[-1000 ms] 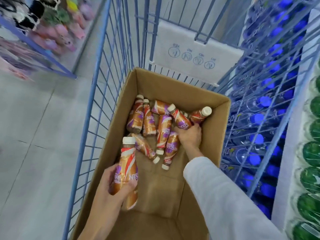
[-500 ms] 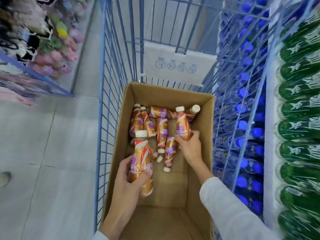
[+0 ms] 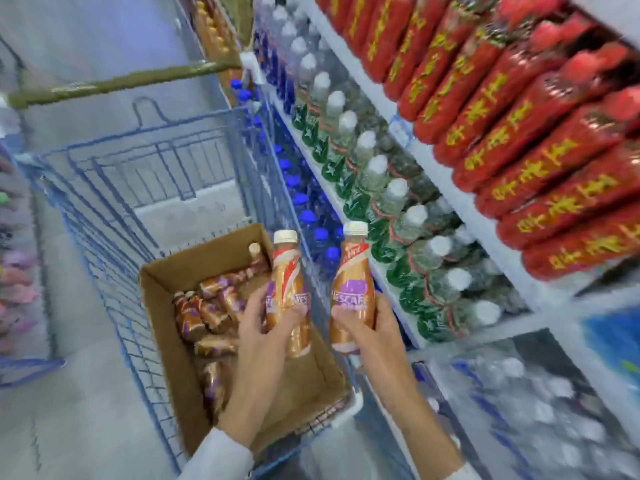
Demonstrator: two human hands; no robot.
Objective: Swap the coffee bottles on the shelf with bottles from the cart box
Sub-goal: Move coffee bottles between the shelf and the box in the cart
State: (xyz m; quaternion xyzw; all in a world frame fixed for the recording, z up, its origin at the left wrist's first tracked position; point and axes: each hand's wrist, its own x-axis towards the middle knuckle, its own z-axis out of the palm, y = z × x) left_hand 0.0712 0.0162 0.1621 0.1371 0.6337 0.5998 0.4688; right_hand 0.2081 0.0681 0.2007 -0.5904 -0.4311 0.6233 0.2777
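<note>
Now, in the head view, the left hand [image 3: 266, 327] has its fingers closed around one coffee bottle [image 3: 289, 292], upright above the cardboard box [image 3: 162, 299] in the blue cart [image 3: 104, 209]. The right hand [image 3: 374, 327] is closed on a second coffee bottle [image 3: 353, 289], also upright, cap up. The shelf [image 3: 464, 206] lies to the right and far; the right hand is nearer to it. Its rows look full, so free room is not visible. More bottles lie flat in the box.

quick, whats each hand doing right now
Left hand: closed around an upright coffee bottle, above the cardboard box.
Right hand: closed around a second upright coffee bottle.
</note>
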